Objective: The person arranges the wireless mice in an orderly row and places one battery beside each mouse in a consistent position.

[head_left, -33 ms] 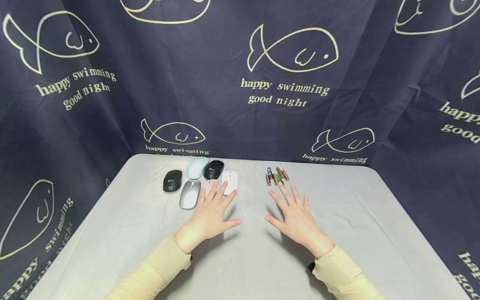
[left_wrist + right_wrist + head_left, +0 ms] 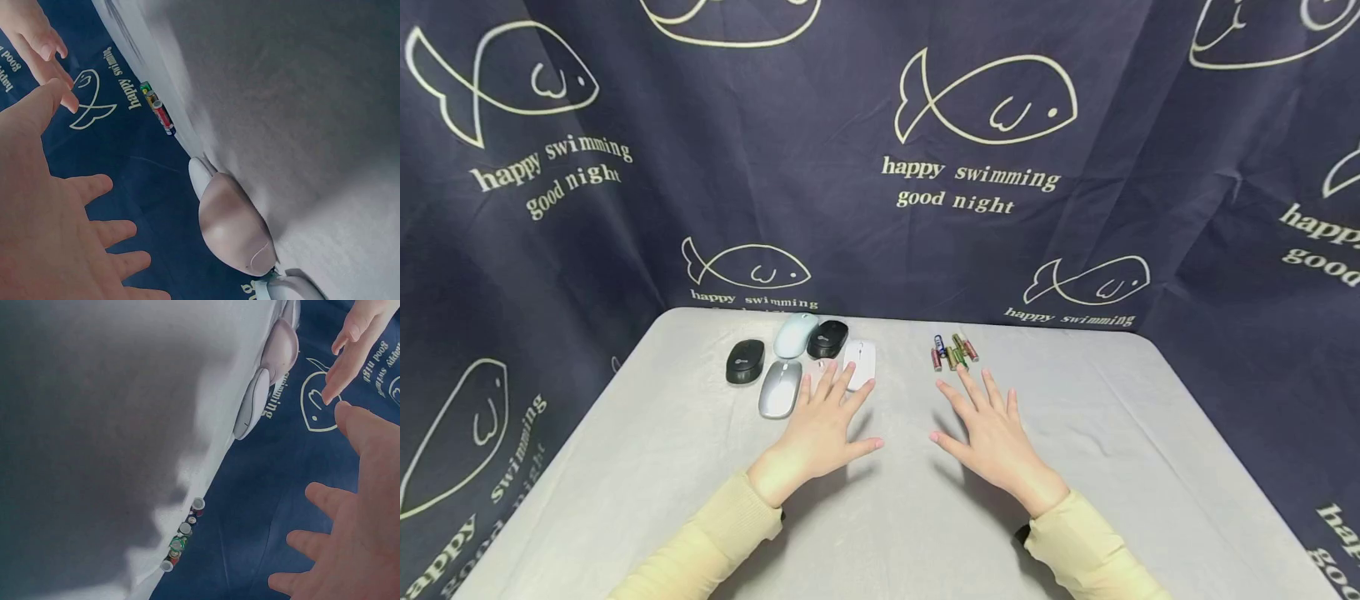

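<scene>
My left hand (image 2: 822, 425) is held over the table with its fingers spread, holding nothing. Its fingertips overlap a pink computer mouse (image 2: 234, 225) and the edge of a white mouse (image 2: 864, 358) in the head view. Just left of the fingers is a silver mouse (image 2: 780, 390); behind it lie a light blue mouse (image 2: 795, 337) and a black mouse (image 2: 829, 339). Another black mouse (image 2: 745, 362) sits farthest left. My right hand (image 2: 996, 433), also spread and holding nothing, hovers in front of a small cluster of batteries (image 2: 951, 358) coloured red, green and blue.
A pale grey cloth covers the table (image 2: 895, 517), whose back corners are rounded. Dark blue curtains (image 2: 850, 167) with fish drawings and lettering hang behind it and on both sides.
</scene>
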The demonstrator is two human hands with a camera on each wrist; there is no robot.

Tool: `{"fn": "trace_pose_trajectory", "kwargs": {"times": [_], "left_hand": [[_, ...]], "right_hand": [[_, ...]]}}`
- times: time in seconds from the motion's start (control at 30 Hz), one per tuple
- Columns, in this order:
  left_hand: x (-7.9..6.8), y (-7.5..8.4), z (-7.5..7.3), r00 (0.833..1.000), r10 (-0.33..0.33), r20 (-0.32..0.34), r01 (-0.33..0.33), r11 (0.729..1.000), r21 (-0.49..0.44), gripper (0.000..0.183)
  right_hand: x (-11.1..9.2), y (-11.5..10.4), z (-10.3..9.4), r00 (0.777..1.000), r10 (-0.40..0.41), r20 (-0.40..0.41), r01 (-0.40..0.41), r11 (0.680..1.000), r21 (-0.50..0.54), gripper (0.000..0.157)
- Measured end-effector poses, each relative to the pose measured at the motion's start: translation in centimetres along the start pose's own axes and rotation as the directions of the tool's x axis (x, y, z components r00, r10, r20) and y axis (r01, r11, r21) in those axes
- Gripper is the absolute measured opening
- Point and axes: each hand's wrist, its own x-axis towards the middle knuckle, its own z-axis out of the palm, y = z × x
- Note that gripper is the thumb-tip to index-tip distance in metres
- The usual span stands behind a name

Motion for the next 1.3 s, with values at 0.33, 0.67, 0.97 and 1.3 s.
{"fn": "trace_pose_trajectory", "kwargs": {"times": [0.33, 0.67, 0.97, 1.3], "left_hand": [[0.1, -0.4, -0.8, 0.999, 0.045, 0.006, -0.044, 0.997, -0.070, 0.080], [0.0, -4.8, -3.4, 0.997, 0.062, -0.047, -0.068, 0.988, -0.140, 0.072], [-0.1, -9.2, -5.6, 0.999, -0.004, -0.044, -0.004, 0.986, -0.169, 0.076], [0.4, -13.4, -4.6, 0.996, -0.091, 0.001, 0.089, 0.974, -0.208, 0.076]], "right_hand": [[0.9, -0.1, -0.7, 0.999, -0.053, 0.002, 0.053, 0.998, 0.036, 0.069], [4.9, -1.8, -1.2, 0.984, -0.179, -0.011, 0.178, 0.970, 0.162, 0.067], [8.3, -4.2, -0.5, 0.966, -0.256, 0.029, 0.243, 0.943, 0.228, 0.074], [10.7, -7.2, 1.7, 0.954, -0.295, 0.060, 0.269, 0.924, 0.272, 0.077]]}}
